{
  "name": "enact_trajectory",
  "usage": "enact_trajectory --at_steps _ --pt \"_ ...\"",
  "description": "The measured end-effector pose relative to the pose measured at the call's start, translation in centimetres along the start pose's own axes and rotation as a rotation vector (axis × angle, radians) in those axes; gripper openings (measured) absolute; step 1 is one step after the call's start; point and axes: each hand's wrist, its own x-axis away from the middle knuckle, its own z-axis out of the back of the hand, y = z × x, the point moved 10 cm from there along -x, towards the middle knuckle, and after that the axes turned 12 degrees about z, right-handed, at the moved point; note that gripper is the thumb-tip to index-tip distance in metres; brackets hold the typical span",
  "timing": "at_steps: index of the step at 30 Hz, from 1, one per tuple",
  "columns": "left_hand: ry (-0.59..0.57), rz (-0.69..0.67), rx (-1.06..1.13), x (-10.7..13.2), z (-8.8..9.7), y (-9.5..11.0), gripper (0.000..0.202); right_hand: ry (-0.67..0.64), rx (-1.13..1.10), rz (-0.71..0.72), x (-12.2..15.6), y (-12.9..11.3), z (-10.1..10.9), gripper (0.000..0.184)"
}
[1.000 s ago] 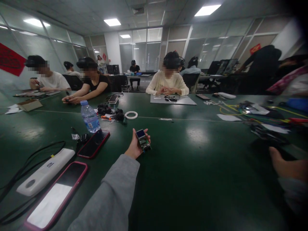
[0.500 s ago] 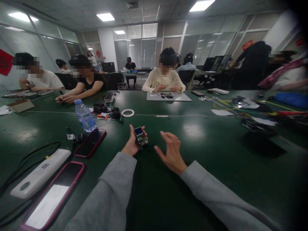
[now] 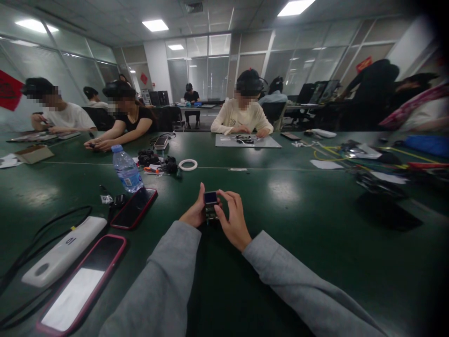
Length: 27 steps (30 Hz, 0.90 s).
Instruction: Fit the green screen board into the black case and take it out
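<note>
A small green circuit board (image 3: 211,200) with a dark screen at its top is held up above the table in front of me. My left hand (image 3: 195,211) grips it from the left, thumb pointing up along its edge. From the right, my right hand (image 3: 234,220) has closed on the same board, index fingertip at the screen's upper right corner and thumb lower down on the right side. The other fingers of my left hand are mostly hidden behind the board.
A water bottle (image 3: 126,169), a red-edged phone (image 3: 133,208), a white power bank (image 3: 66,250) and a pink-cased phone (image 3: 84,283) lie to my left on the green table (image 3: 315,262). Beyond are a tape ring (image 3: 188,161) and black cables (image 3: 168,164). Several people sit opposite.
My right hand has moved left, from apart in the air onto the circuit board's right side. The board has turned more upright and shifted slightly right with my left hand.
</note>
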Motion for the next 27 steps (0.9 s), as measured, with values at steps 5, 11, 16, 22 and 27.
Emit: enact_trajectory --at_steps 5,11,16,22,27 --pt "-0.023 -0.012 -0.011 0.1 -0.2 0.0 0.066 0.003 -0.038 0.026 -0.2 -0.6 0.1 0.037" --pt "0.129 -0.05 0.05 -0.2 1.2 0.6 0.07 -0.03 0.063 0.097 0.0 -1.1 -0.5 0.051" --pt "0.093 -0.103 0.105 0.0 0.9 1.0 0.066 -0.115 0.098 0.082 0.2 -0.6 -1.6 0.059" --pt "-0.021 -0.104 0.098 0.1 -0.4 1.1 0.069 -0.16 0.0 0.017 0.3 0.1 -2.2 0.045" --pt "-0.092 -0.105 0.064 0.7 -1.6 1.5 0.068 -0.055 -0.141 -0.091 0.3 2.0 -1.6 0.041"
